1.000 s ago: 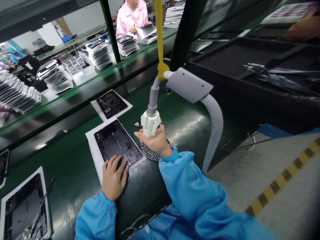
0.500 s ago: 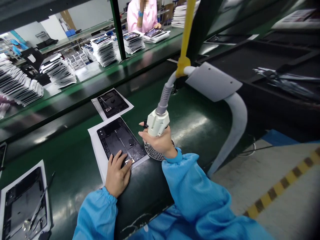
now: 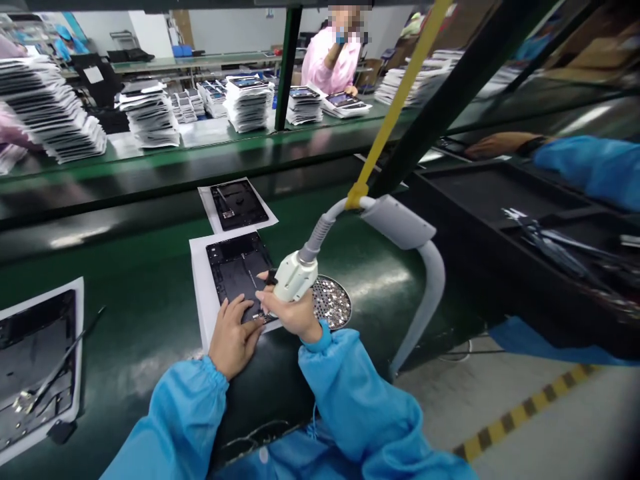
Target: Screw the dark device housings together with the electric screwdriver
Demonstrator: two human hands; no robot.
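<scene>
A black tablet housing lies on white paper on the green bench, with a thin strip along its middle. Fingers spread, my left hand rests on its lower edge, fingertips beside a small metal part. My right hand is wrapped round a white hand tool with a grey corrugated neck and thick hose. The tool stands over the housing's right side; its working end is hidden by my hand. Just right of that hand sits a round perforated dish holding many small shiny metal pieces.
A second tablet housing lies behind, another at left. A yellow strap holds up the grey hose. At right, a co-worker's hand reaches past a black tray. Paper stacks line the back.
My right hand has moved the white tool left, from above the perforated dish to the housing, uncovering the metal pieces. The view has turned right; a co-worker's arm now shows there.
</scene>
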